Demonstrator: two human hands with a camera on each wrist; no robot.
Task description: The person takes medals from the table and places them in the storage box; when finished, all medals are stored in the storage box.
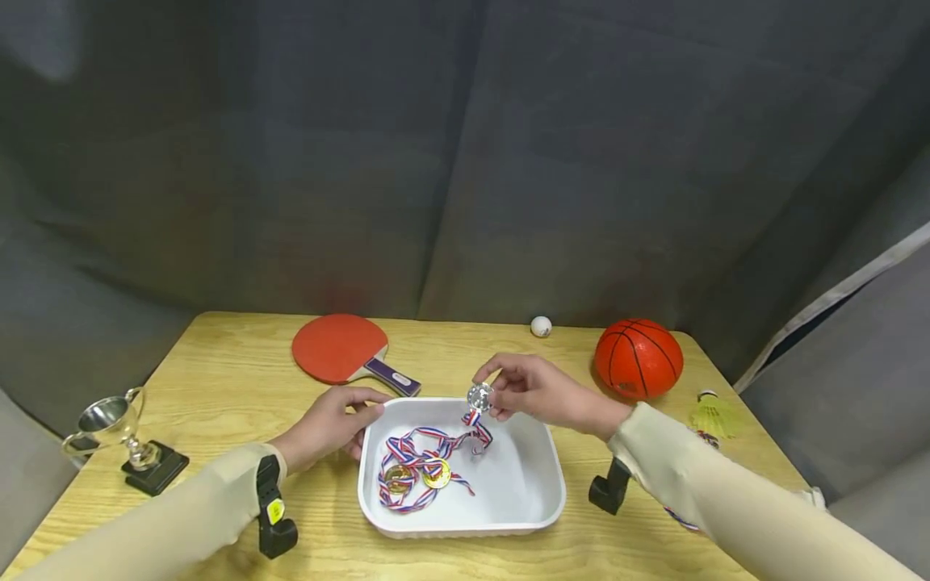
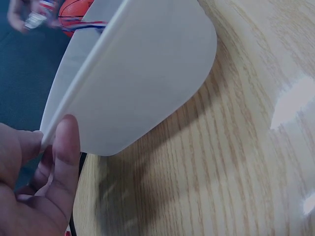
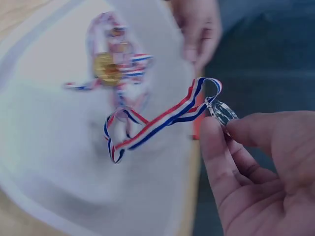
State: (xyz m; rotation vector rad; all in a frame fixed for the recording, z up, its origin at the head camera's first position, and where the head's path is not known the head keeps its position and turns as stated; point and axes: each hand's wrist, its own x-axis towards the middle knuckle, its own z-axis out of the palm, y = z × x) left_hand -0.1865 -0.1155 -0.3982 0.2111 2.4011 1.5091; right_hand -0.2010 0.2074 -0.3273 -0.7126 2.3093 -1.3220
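Note:
My right hand (image 1: 536,393) pinches a silver medal (image 1: 479,398) between thumb and fingers, above the far side of a white plastic basin (image 1: 508,484). From the medal its red, white and blue ribbon (image 3: 165,122) hangs down into the basin. Two gold medals, one at the front (image 1: 437,474) and one to its left (image 1: 398,479), lie inside among tangled striped ribbons. At the basin's far left corner, my left hand (image 1: 327,426) grips the rim, thumb on one side and fingers on the other, as the left wrist view shows.
Behind the basin lies a red table tennis paddle (image 1: 340,349). A silver trophy cup (image 1: 109,424) on a black base stands left. A small white ball (image 1: 541,326), an orange basketball (image 1: 639,359) and a yellow shuttlecock (image 1: 714,415) are farther right. Another striped ribbon (image 1: 681,519) shows beside my right forearm.

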